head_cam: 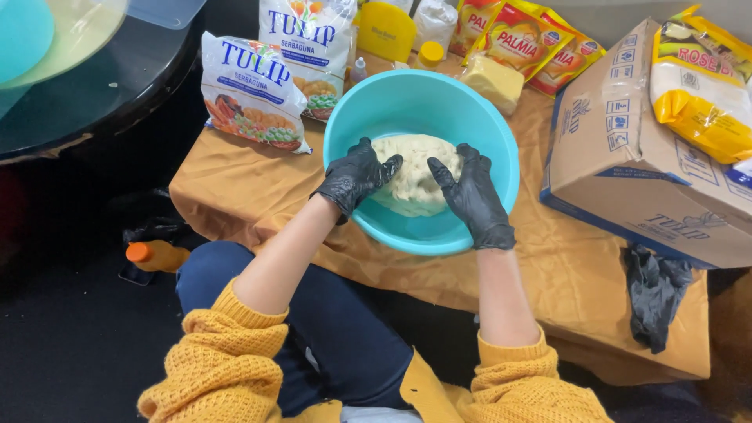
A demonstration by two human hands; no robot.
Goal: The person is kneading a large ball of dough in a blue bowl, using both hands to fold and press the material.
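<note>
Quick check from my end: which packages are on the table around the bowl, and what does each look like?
Two white flour bags with blue and food pictures: behind the teal bowl, left.
Red-and-yellow pouches: behind the bowl, right.
Cardboard box, brown with blue print: right of the bowl.
Yellow-and-white bag: on the box.

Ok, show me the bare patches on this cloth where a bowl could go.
Bare cloth between flour bags and its near edge; another strip between teal bowl and cardboard box. The far edge is crowded with packets.
</note>
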